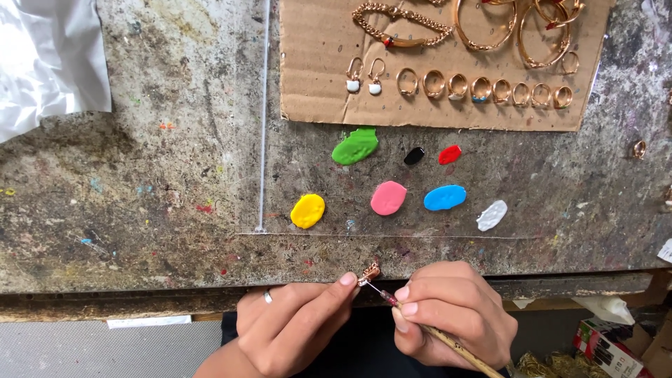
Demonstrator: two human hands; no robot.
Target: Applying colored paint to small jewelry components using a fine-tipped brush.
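Both hands sit at the bottom edge, closest to the camera. Left hand (294, 329), w/ a silver band on one finger, pinches a small rose-gold jewellery piece (369, 272) between fingertips, right at the front edge of the worn, paint-flecked grey workbench (140, 182). Right hand (451, 311) is closed in a pen-style grip round a thin wooden-handled needle tool (448, 339); its fine metal tip touches the piece, w/ a dark reddish bead where needle meets handle.

Just beyond the hands, on a clear sheet laid over the bench, sit blobs of coloured paste: yellow blob (308, 211), pink blob (388, 198), blue blob (444, 197), white blob (492, 215). Further back: green blob (355, 146), small black blob (414, 155), small red blob (450, 154). All apart from each other.

At top lies a brown corrugated cardboard sheet (315, 91) carrying gold-coloured jewellery: a row of rings (483, 89), two drop earrings w/ white ends (364, 75), a chain bracelet (402, 28), several bangles (518, 24) near the top edge.

One loose gold ring (639, 148) rests on the bench at far right, well apart from the card. Crumpled white plastic sheet (45, 59) in top-left corner. Red-and-white printed box (605, 346) below the bench, bottom right.
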